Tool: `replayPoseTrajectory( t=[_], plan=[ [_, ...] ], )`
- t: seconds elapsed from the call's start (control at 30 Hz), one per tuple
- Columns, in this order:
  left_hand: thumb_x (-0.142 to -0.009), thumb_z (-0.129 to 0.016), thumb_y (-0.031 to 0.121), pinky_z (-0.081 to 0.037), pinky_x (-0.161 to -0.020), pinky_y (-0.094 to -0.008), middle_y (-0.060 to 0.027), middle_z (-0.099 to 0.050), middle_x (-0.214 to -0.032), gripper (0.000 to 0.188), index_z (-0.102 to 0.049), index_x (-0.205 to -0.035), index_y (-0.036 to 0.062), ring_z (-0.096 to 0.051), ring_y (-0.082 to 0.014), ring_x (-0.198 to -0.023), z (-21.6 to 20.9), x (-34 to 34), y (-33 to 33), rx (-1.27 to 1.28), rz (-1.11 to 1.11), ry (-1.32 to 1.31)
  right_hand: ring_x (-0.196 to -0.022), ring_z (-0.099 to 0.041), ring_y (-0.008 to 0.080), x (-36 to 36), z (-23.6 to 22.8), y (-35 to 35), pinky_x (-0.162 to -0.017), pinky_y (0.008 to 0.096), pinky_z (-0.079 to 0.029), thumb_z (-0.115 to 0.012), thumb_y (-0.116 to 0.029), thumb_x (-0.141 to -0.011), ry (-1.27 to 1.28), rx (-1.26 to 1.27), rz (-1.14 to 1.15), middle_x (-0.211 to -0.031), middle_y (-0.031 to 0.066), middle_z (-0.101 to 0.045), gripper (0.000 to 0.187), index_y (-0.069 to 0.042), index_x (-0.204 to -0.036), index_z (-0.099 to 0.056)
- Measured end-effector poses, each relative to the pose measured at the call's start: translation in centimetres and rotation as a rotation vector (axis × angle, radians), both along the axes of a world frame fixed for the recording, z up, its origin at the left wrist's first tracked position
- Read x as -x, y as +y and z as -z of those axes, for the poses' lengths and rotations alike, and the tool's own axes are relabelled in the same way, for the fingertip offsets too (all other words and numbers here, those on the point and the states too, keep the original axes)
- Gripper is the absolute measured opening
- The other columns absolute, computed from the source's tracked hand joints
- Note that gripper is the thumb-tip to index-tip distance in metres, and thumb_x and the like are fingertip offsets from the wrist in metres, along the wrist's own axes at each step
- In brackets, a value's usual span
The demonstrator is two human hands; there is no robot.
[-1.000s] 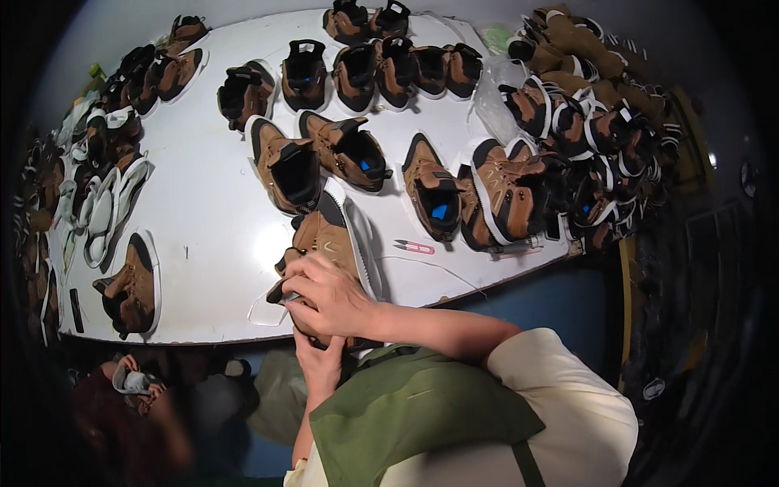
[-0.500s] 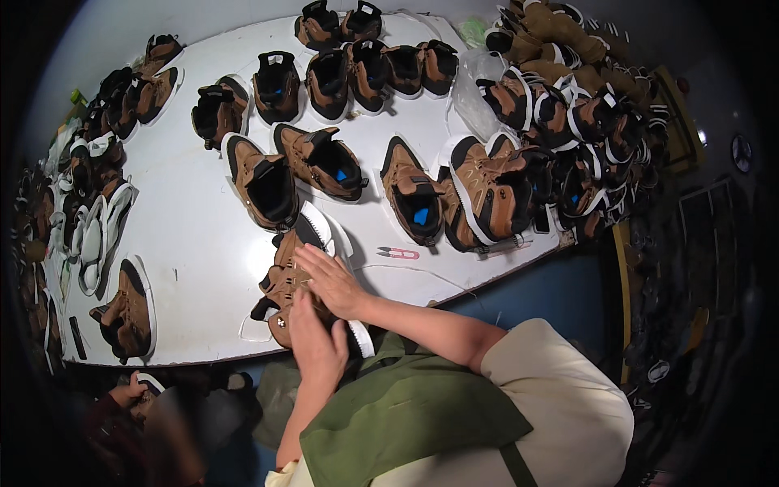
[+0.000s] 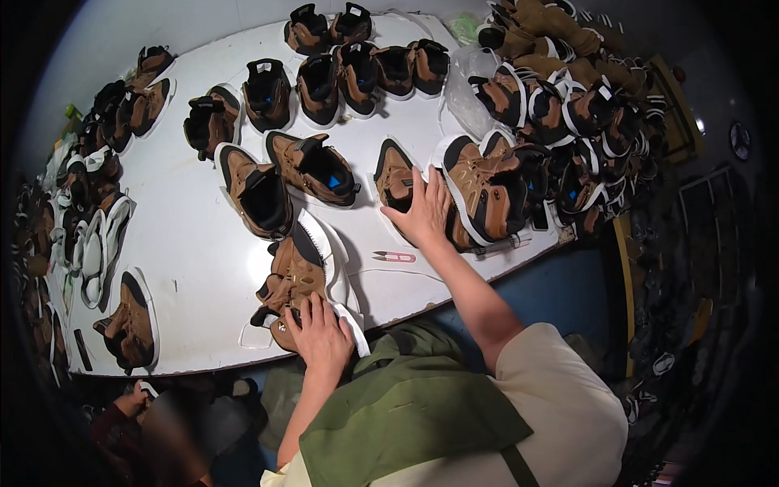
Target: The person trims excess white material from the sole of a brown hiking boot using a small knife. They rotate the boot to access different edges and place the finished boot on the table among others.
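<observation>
My left hand (image 3: 321,333) lies with fingers spread on a brown and black shoe (image 3: 302,280) at the table's near edge. This shoe rests on its side, and its white sole edge faces right. My right hand (image 3: 425,213) is stretched out over another brown shoe (image 3: 395,166), its thumb and fingers apart around the shoe's opening. The palm hides that shoe's heel. Between the two hands, small pink-handled thread snips (image 3: 394,256) lie on the table. Beyond my left hand stand two more brown shoes, one pointing away (image 3: 253,193) and one turned sideways (image 3: 315,169).
Several brown shoes (image 3: 316,89) stand in rows toward the back of the white table (image 3: 191,284). At the right, shoes (image 3: 552,114) are heaped beside a clear plastic bag (image 3: 471,89). White sole pieces (image 3: 97,252) lie at the left. Another person's hand (image 3: 130,399) shows at lower left.
My right hand has left the near shoe and moved right and away to the other shoe. My left hand has shifted slightly and lies flat on the near shoe.
</observation>
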State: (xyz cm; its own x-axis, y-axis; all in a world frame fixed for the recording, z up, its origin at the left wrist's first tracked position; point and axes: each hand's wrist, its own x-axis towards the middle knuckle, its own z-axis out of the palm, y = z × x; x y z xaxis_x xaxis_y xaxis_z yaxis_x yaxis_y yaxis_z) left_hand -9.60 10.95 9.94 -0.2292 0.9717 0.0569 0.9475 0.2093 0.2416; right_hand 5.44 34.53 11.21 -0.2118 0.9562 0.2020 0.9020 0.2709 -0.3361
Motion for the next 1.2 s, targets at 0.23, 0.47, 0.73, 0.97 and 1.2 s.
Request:
replayPoseTrajectory(
  t=[0.23, 0.47, 0.73, 0.97, 1.2],
  plan=[
    [-0.082, -0.055, 0.026, -0.021, -0.111, -0.0569, -0.0167, -0.055, -0.132, 0.042, -0.063, -0.112, -0.0020, -0.046, -0.0321, -0.125, 0.3, 0.0, 0.1, -0.063, -0.008, 0.002, -0.142, -0.014, 0.0434, 0.5, 2.9, 0.6, -0.106, 0.0632, -0.030, -0.083, -0.040, -0.067, -0.192, 0.279, 0.112, -0.155, 0.0215, -0.012, 0.114, -0.014, -0.152, -0.013],
    [-0.080, -0.056, 0.026, -0.022, -0.111, -0.0570, -0.0167, -0.056, -0.130, 0.041, -0.064, -0.108, -0.0023, -0.047, -0.0315, -0.123, 0.3, 0.4, 0.1, -0.115, -0.013, -0.027, -0.123, -0.041, 0.0423, -0.8, 5.1, 1.0, -0.093, 0.0531, -0.047, -0.075, -0.017, -0.073, -0.187, 0.084, 0.083, -0.136, 0.0204, -0.038, 0.082, -0.010, -0.142, -0.031],
    [-0.079, -0.057, 0.023, -0.024, -0.109, -0.0574, -0.0181, -0.058, -0.125, 0.039, -0.064, -0.107, -0.0028, -0.049, -0.0318, -0.119, 0.3, 0.5, -0.2, -0.173, -0.034, -0.058, -0.117, -0.051, 0.0401, -6.3, -7.8, -2.7, -0.099, 0.0453, -0.042, -0.070, -0.011, -0.075, 0.086, -0.032, -0.027, -0.130, 0.0215, -0.048, 0.070, -0.006, -0.137, -0.037],
    [-0.083, -0.055, 0.031, -0.024, -0.110, -0.0563, -0.0168, -0.052, -0.134, 0.046, -0.060, -0.118, 0.0008, -0.048, -0.0294, -0.123, 1.1, 0.4, -0.5, -0.065, 0.001, -0.020, -0.108, -0.060, 0.0224, -6.4, -22.2, -3.1, -0.096, 0.0336, -0.045, -0.076, -0.006, -0.070, 0.368, 0.467, -0.796, -0.119, 0.0137, -0.060, 0.067, -0.005, -0.130, -0.048],
    [-0.079, -0.062, 0.017, -0.031, -0.107, -0.0539, -0.0192, -0.059, -0.124, 0.033, -0.064, -0.106, -0.0024, -0.050, -0.0329, -0.120, 1.3, 1.1, -0.5, -0.236, 0.033, -0.073, -0.117, -0.053, 0.0207, 6.5, -19.6, 0.3, -0.103, 0.0354, -0.038, -0.078, -0.005, -0.072, -0.017, 1.280, -1.585, -0.128, 0.0101, -0.058, 0.065, -0.004, -0.131, -0.052]
  ],
)
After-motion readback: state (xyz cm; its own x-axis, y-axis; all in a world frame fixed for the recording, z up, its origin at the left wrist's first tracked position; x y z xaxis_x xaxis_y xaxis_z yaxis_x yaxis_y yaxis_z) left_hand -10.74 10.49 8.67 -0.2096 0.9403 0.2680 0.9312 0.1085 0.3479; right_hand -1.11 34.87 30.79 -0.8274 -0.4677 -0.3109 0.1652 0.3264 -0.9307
